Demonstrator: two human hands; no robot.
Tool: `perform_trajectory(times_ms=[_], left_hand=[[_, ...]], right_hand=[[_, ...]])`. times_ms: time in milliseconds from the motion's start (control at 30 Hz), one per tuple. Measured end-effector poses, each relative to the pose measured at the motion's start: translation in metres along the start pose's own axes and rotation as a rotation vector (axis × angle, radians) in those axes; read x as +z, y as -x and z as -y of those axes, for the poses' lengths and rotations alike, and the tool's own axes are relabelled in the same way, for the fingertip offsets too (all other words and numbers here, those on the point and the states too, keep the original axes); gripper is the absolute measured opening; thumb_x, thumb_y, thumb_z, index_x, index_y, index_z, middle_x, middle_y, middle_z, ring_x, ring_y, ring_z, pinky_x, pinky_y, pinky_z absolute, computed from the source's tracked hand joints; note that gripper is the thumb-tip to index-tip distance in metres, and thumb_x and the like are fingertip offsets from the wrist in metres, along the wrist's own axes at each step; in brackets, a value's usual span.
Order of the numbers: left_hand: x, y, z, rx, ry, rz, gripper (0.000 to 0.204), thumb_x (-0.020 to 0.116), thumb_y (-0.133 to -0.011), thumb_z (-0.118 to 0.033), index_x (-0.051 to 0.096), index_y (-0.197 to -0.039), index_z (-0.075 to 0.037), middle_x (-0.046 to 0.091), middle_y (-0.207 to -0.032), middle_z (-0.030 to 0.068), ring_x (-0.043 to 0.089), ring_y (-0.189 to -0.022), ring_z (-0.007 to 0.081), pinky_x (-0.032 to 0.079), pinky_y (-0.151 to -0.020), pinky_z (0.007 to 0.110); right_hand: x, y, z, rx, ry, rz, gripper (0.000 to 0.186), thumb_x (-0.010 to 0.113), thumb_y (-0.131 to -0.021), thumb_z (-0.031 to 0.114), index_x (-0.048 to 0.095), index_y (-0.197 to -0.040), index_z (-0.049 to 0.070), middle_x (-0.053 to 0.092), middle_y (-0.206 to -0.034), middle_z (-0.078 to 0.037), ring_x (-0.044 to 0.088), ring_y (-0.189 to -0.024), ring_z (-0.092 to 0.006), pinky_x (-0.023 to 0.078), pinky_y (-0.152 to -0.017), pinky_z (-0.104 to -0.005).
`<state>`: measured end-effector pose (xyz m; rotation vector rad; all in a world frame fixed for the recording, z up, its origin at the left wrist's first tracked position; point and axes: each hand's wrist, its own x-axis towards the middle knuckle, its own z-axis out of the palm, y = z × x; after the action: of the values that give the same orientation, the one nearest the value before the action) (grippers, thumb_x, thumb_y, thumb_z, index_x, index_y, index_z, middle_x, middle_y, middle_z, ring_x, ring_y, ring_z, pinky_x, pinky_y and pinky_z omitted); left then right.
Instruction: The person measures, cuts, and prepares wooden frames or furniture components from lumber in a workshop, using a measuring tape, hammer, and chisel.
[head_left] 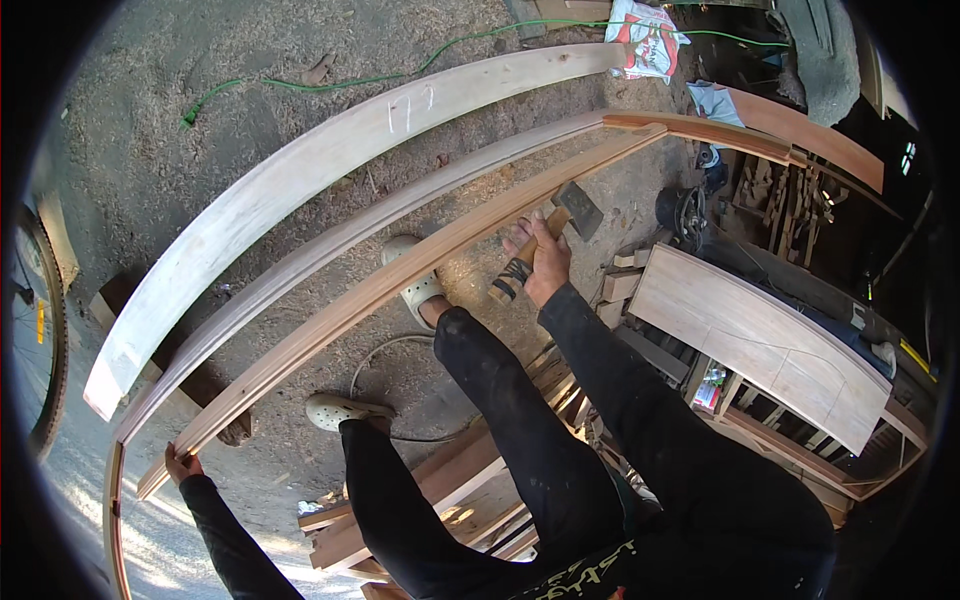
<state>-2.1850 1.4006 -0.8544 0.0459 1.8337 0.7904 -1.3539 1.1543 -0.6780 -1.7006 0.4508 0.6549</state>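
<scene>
My right hand point(543, 258) grips a mallet or hammer point(583, 212) with a dark square head and a wooden handle wrapped in black tape, held just below a long reddish wooden rail point(420, 268). My left hand point(184, 462) holds that rail near its lower left end, the fingers partly hidden by it. The rail runs diagonally to a joint at the upper right with another, curved frame piece point(330, 258). A wide, pale curved board point(250, 210) lies beyond them.
My sandalled feet are on dusty ground. Lumber point(450, 480) lies beside my legs. At right are a panel point(750, 330) on a wooden frame, scrap pieces and a black machine point(680, 215). A green cord point(300, 86) crosses the back; a bicycle wheel point(55, 340) stands at left.
</scene>
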Motion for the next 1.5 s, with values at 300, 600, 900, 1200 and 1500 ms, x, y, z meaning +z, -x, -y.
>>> perform_trajectory(times_ms=[300,600,900,1200,1500], left_hand=[[0.001,-0.063,0.014,-0.074,0.005,0.142,0.037,0.065,-0.101,-0.026,0.059,-0.119,0.005,0.066,-0.114,0.0208,0.066,-0.110,0.0324,0.055,-0.101,0.042],[0.028,0.129,0.047,-0.148,-0.275,0.163,0.065,0.057,-0.104,-0.034,0.029,-0.160,-0.020,0.039,-0.163,0.0147,0.046,-0.141,0.0402,0.044,-0.109,0.059],[0.050,0.468,0.037,0.012,-1.072,1.057,0.071,0.078,-0.089,-0.007,0.042,-0.151,-0.007,0.061,-0.134,0.0176,0.060,-0.123,0.0244,0.054,-0.098,0.036],[0.023,0.704,0.036,0.720,-1.526,1.733,0.067,0.079,-0.085,-0.037,0.058,-0.144,-0.012,0.062,-0.139,0.0201,0.059,-0.128,0.0404,0.046,-0.110,0.044],[0.121,0.840,0.125,0.821,-1.710,1.305,0.024,0.065,-0.094,-0.027,0.070,-0.111,-0.010,0.071,-0.101,0.0187,0.068,-0.097,0.0420,0.054,-0.081,0.050]], right_hand=[[0.022,-0.009,-0.027,0.008,-0.136,0.141,0.061,0.068,-0.101,0.032,0.039,-0.143,-0.002,0.049,-0.140,-0.020,0.053,-0.131,-0.0324,0.051,-0.105,-0.0511],[-0.108,0.136,0.044,0.014,0.598,0.203,0.032,0.076,-0.094,0.021,0.053,-0.107,0.003,0.059,-0.079,-0.004,0.058,-0.057,-0.0132,0.046,-0.048,-0.0317],[-0.257,0.409,0.146,0.046,1.209,0.619,0.084,0.076,-0.083,0.061,0.057,-0.134,-0.004,0.067,-0.113,-0.026,0.069,-0.103,-0.0373,0.053,-0.089,-0.0438],[-0.323,0.425,0.228,0.015,0.949,0.889,0.052,0.073,-0.083,0.034,0.062,-0.118,-0.003,0.071,-0.089,-0.017,0.071,-0.079,-0.0331,0.055,-0.076,-0.0429],[-0.413,0.326,0.271,-0.662,1.081,0.768,0.060,0.071,-0.080,0.033,0.059,-0.130,0.001,0.073,-0.100,-0.017,0.070,-0.095,-0.0409,0.055,-0.087,-0.0497]])
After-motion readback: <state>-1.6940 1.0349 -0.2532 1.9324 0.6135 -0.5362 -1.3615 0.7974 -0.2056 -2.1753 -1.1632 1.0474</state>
